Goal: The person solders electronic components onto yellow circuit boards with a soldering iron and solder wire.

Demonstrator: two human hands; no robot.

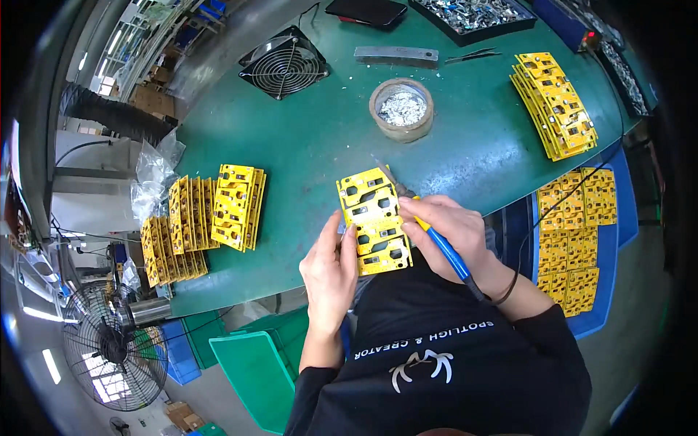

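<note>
A yellow circuit board panel point(374, 220) with dark cut-outs is tilted at the table's near edge in front of me. My left hand point(331, 265) grips its left side, thumb on the face. In my right hand point(451, 236) is a soldering iron point(445, 253) with a blue handle and a black cable. The iron's tip reaches past the panel's upper right corner; whether it touches the board I cannot tell. Beyond the panel stands a round tub point(402, 109) filled with silvery scraps.
Stacks of yellow panels stand at the left point(236, 207) and far right point(556, 105) of the green table point(305, 156). A blue crate point(603, 280) of panels sits at the right. A small black fan point(285, 64), a steel ruler point(396, 56), tweezers point(472, 55) and a parts tray point(472, 18) lie farther back.
</note>
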